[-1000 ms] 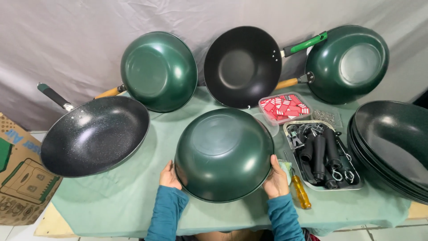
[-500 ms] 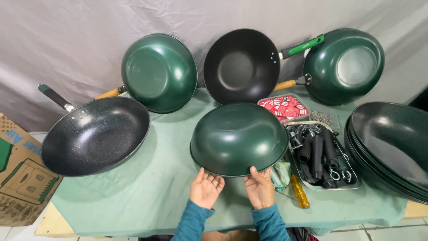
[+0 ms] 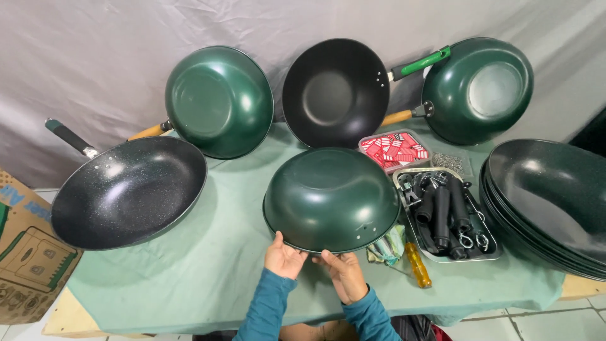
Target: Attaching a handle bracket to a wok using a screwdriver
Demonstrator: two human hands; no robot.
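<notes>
Item: green wok body (image 3: 331, 199), upturned at table (image 3: 208, 278) centre. Your left hand (image 3: 284, 257) and right hand (image 3: 341, 273) grip its near rim, fingers curled. Support both sides evenly; mind the tray of black handles (image 3: 445, 215) just beside.

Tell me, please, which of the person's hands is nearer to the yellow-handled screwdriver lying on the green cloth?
The right hand is nearer: it sits just left of the screwdriver, under the near rim of the upturned green wok. The left hand is on that rim too, farther left.
</notes>
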